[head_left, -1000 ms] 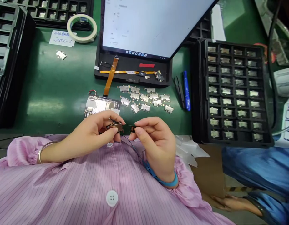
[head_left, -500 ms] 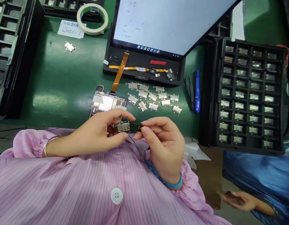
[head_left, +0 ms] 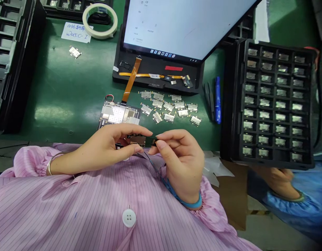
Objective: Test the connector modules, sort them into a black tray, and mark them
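Part in work: the metal-faced part (head_left: 137, 140) is at the near edge of the green table (head_left: 56, 90); I judge it mid-handling, with the dark piece (head_left: 153, 142) just beside it, seemingly apart.
Loose parts: similar silver parts (head_left: 168, 106) lie scattered beyond my hands; whether they're finished or waiting I can't tell.
Black tray: the tray (head_left: 270, 164) on my right has similar parts in nearly every compartment; their stage doesn't show either.
Circuit board: the board (head_left: 118, 114) lies just beyond my left hand, a ribbon cable (head_left: 131, 79) at its far edge.
My left hand (head_left: 111, 141): half curled, thumb and fingers around the metal-faced part.
My right hand (head_left: 183, 160): thumb and fingertips pinched on the dark piece.
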Available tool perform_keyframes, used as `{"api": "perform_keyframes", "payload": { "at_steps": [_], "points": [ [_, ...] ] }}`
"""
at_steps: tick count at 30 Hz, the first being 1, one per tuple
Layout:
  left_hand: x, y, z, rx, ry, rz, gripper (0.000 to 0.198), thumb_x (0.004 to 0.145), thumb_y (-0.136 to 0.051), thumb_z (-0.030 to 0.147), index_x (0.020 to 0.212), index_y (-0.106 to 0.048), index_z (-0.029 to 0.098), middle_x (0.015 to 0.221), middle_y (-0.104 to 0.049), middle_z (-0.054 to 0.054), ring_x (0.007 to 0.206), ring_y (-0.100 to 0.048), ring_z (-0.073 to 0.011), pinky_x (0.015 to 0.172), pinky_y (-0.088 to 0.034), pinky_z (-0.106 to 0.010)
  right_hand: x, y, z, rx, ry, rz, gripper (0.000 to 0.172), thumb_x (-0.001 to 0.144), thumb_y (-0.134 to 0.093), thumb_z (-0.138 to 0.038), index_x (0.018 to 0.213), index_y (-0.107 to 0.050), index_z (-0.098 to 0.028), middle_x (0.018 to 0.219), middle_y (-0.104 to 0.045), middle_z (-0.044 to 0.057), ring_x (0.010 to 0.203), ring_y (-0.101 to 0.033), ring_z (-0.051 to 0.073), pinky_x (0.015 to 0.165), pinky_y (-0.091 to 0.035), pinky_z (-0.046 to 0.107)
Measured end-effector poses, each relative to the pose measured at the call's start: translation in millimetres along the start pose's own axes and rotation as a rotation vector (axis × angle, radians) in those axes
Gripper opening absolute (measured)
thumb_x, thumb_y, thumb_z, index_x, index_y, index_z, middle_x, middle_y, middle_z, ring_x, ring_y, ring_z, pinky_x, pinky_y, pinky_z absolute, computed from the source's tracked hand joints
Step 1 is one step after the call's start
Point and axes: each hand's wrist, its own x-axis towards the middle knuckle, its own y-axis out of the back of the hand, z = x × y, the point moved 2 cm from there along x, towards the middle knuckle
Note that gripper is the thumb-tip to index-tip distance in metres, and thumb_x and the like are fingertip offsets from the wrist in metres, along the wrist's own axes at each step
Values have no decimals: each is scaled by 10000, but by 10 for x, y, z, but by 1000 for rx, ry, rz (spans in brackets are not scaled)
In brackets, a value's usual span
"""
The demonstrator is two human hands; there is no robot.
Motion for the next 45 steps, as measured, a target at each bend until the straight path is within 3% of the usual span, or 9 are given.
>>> {"api": "perform_keyframes", "payload": {
  "at_steps": [9, 17, 23, 26, 30, 32, 37, 41, 45],
  "points": [
    [5, 15, -9, -47, 56, -8, 295, 861, -678, 237, 1155, -700, 219, 1094, -730, -41, 991, -681, -175, 874, -555, -291, -8, 5, -37, -34, -10, -25, 58, 881, -629, -169, 894, -606, -221, 658, -687, -47, 587, -691, 126, 578, -574, 252],
    [24, 13, 23, -76, 89, -29, 282, 863, -673, 218, 1143, -706, 206, 1008, -743, -29, 884, -690, -148, 824, -567, -275, 6, 19, -15, -51, -38, -76, 41, 890, -624, -185, 901, -602, -218, 670, -690, -41, 607, -694, 133, 603, -579, 267],
    [21, 10, -24, -168, 100, -35, 291, 904, -627, 240, 1190, -674, 213, 939, -737, -27, 818, -707, -135, 768, -582, -252, 7, 6, 0, -34, -43, -44, 43, 886, -632, -190, 896, -602, -219, 659, -689, -43, 599, -698, 135, 586, -583, 263],
    [7, 27, -74, -177, 98, 39, 342, 915, -626, 273, 1253, -626, 221, 895, -738, -20, 833, -716, -139, 769, -579, -244, 11, 12, 9, 0, -18, 14, 44, 890, -630, -193, 911, -607, -224, 668, -696, -45, 597, -700, 129, 578, -588, 252],
    [1, 60, -107, -50, 101, 117, 234, 904, -652, 328, 1091, -716, 201, 646, -707, 10, 612, -671, -105, 599, -523, -193, 21, 12, 22, 43, -5, 34, 45, 895, -637, -204, 922, -611, -230, 678, -705, -49, 606, -710, 128, 585, -597, 247],
    [9, 71, -114, -85, 119, 133, 205, 911, -642, 344, 1024, -746, 208, 626, -708, 8, 593, -664, -102, 529, -488, -176, 27, 5, 28, 50, -9, 27, 41, 893, -641, -212, 916, -612, -230, 677, -700, -49, 603, -711, 132, 574, -594, 249],
    [38, 75, -149, -311, 137, 160, 202, 871, -696, 371, 977, -762, 213, 985, -777, -35, 944, -725, -170, 720, -586, -214, 41, -19, 49, 64, -16, 21, 37, 896, -643, -212, 920, -619, -226, 688, -698, -44, 621, -715, 128, 585, -586, 237],
    [31, 53, -196, -388, 158, 192, 404, 821, -757, 338, 1205, -680, 240, 930, -786, -22, 901, -737, -169, 797, -595, -261, 36, -51, 50, 59, -18, -1, 48, 898, -642, -190, 921, -617, -223, 693, -711, -45, 630, -712, 116, 617, -585, 226],
    [27, 19, -230, -413, 168, 192, 272, 809, -761, 347, 1029, -735, 189, 926, -781, -39, 862, -739, -182, 816, -600, -302, 39, -96, 52, 31, -23, -2, 59, 891, -643, -179, 918, -614, -222, 703, -721, -42, 654, -721, 116, 649, -583, 224]
  ]
}}
